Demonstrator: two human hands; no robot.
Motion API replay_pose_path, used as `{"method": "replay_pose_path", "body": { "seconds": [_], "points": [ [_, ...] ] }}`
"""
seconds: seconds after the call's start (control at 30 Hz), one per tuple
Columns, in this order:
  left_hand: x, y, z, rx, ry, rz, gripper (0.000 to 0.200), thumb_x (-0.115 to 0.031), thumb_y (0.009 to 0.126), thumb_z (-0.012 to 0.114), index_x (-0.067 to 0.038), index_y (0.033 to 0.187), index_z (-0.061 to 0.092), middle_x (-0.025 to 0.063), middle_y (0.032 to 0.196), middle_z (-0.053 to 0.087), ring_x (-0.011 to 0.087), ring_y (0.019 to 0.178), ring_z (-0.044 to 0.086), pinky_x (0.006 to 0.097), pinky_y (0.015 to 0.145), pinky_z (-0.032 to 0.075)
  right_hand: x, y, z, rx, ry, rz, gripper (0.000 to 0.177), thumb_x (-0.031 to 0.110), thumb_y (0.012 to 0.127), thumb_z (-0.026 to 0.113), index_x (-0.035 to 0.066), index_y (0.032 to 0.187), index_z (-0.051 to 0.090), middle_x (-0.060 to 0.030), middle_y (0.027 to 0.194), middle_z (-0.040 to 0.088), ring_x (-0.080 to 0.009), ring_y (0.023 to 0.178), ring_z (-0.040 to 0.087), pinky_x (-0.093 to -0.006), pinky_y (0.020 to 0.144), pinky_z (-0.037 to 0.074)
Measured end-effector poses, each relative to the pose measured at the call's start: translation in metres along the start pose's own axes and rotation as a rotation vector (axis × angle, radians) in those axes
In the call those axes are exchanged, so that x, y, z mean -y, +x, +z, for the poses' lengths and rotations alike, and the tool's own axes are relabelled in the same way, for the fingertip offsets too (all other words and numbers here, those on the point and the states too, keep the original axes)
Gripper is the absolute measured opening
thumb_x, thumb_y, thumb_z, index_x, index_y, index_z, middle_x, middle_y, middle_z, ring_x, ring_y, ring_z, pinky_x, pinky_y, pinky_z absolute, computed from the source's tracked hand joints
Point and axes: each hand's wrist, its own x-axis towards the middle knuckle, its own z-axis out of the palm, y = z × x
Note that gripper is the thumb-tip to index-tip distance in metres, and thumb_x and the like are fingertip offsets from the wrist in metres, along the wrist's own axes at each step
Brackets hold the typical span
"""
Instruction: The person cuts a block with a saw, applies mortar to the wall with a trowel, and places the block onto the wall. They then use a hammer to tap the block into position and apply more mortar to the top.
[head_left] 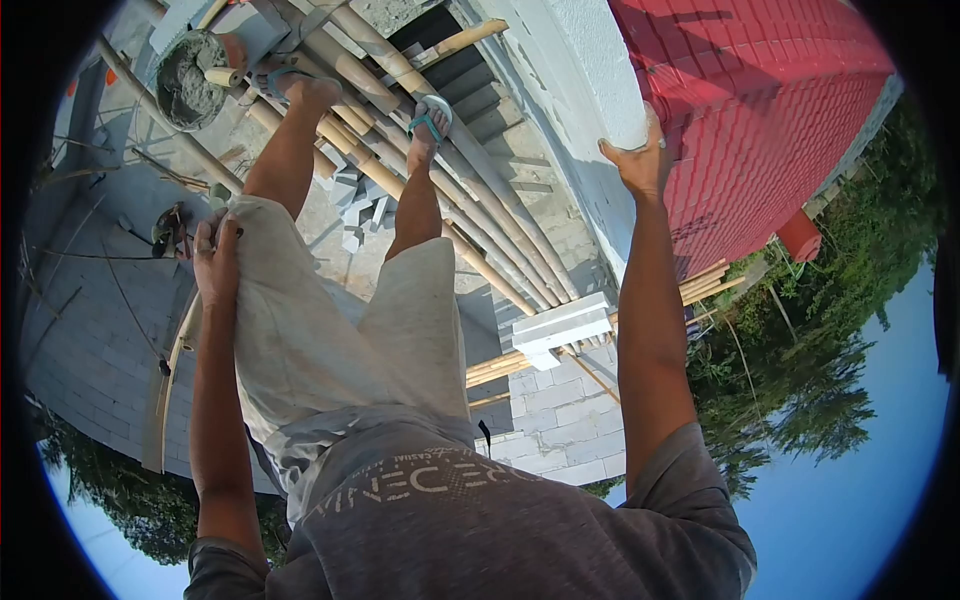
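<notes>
My right hand (640, 165) grips the near end of a white block (610, 75) on top of the wall, with thumb and fingers on opposite sides. My left hand (214, 260) rests against the leg of my pale shorts (300, 300); its fingers are slightly bent and apart, and no held thing shows. Just left of it is a small dark shape (170, 230) that I cannot make out. Farther off, beside one of my sandalled feet, stands a bucket of wet grey mortar (195, 85).
My feet stand on bamboo poles (470, 215) high above the floor. Grey block pieces (365, 200) lie below. A red tiled roof (740, 130) slopes beyond the wall on the right. A white beam-like ledge (562, 322) and bamboo ends lie behind me.
</notes>
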Motion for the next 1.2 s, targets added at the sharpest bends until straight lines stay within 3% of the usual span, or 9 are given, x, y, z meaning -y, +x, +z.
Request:
{"method": "replay_pose_path", "body": {
  "seconds": [0.1,0.17,0.27,0.47,0.77,0.83,0.87,0.93,1.2],
  "points": [
    [-0.009,-0.005,0.0,0.023,0.041,-0.036,0.044,-0.03,0.092,0.066,0.003,0.121,0.061,0.0139,0.113,0.065,0.0226,0.099,0.061,0.0337,0.092,0.046,0.015,-0.002,-0.006,0.014,0.017,0.023,0.09,0.021,0.06,0.089,0.01,0.139,0.047,-0.0177,0.121,0.064,-0.0331,0.112,0.062,-0.0418,0.096,0.049],
    [-0.058,-0.015,0.015,-0.049,0.648,0.192,0.055,-0.036,0.089,0.069,0.004,0.126,0.057,0.0192,0.121,0.061,0.029,0.108,0.06,0.0389,0.096,0.045,0.021,-0.002,-0.006,0.02,-0.003,0.067,0.089,0.016,0.06,0.089,0.007,0.138,0.046,-0.0155,0.123,0.062,-0.0288,0.115,0.06,-0.0396,0.101,0.047],
    [-0.106,-0.002,0.079,0.056,0.277,0.269,0.072,-0.042,0.084,0.074,0.006,0.133,0.05,0.0242,0.131,0.054,0.0352,0.123,0.053,0.0406,0.103,0.043,0.018,0.0,-0.003,0.035,0.035,0.08,0.09,0.015,0.06,0.088,0.009,0.139,0.046,-0.0164,0.124,0.06,-0.03,0.117,0.059,-0.0404,0.101,0.046],
    [-0.241,0.007,0.29,0.855,-0.467,0.001,0.128,-0.054,0.072,0.083,0.009,0.153,0.006,0.036,0.155,0.017,0.0403,0.143,0.031,0.0456,0.115,0.031,0.029,-0.002,-0.003,-0.091,-0.124,0.025,0.092,0.026,0.06,0.086,0.021,0.142,0.043,-0.0167,0.119,0.066,-0.0363,0.11,0.064,-0.0459,0.095,0.05],
    [-0.272,0.013,0.423,0.718,-0.94,-0.202,0.085,-0.029,0.073,0.089,0.014,0.131,0.043,0.023,0.111,0.067,0.0307,0.095,0.07,0.0357,0.079,0.059,0.041,-0.01,0.0,0.028,-0.041,0.319,0.081,0.025,0.061,0.086,0.017,0.132,0.049,-0.0141,0.111,0.07,-0.0333,0.102,0.069,-0.0431,0.088,0.053],
    [-0.275,0.016,0.416,0.772,-0.825,-0.2,0.143,-0.028,0.072,0.087,-0.006,0.146,-0.034,0.0311,0.122,0.057,0.0342,0.102,0.065,0.0411,0.081,0.058,0.044,-0.009,0.0,0.006,-0.042,0.301,0.08,0.023,0.061,0.086,0.016,0.131,0.049,-0.0145,0.11,0.07,-0.0339,0.102,0.068,-0.043,0.088,0.053],
    [-0.277,0.018,0.417,0.769,-0.828,-0.197,0.143,-0.028,0.072,0.087,-0.006,0.146,-0.034,0.0311,0.122,0.057,0.0342,0.102,0.065,0.0411,0.081,0.058,0.045,-0.007,-0.002,0.005,-0.042,0.296,0.08,0.023,0.061,0.086,0.016,0.131,0.049,-0.0145,0.11,0.07,-0.0339,0.102,0.068,-0.043,0.088,0.053],
    [-0.275,0.018,0.429,0.629,-0.761,-0.002,0.079,-0.031,0.075,0.087,0.014,0.128,0.049,0.0239,0.115,0.066,0.0294,0.098,0.069,0.035,0.084,0.057,0.042,-0.006,-0.005,0.04,0.036,0.311,0.08,0.021,0.061,0.085,0.015,0.131,0.048,-0.0149,0.112,0.069,-0.0335,0.105,0.067,-0.0417,0.091,0.052],
    [-0.268,0.008,0.451,0.5,-0.818,-0.012,0.099,-0.029,0.077,0.086,0.013,0.142,0.025,0.0251,0.118,0.065,0.0305,0.104,0.067,0.0369,0.089,0.054,0.028,-0.001,-0.011,0.095,0.075,0.145,0.083,0.017,0.062,0.085,0.013,0.134,0.045,-0.0149,0.119,0.065,-0.0316,0.113,0.063,-0.0404,0.095,0.049]
  ]
}}
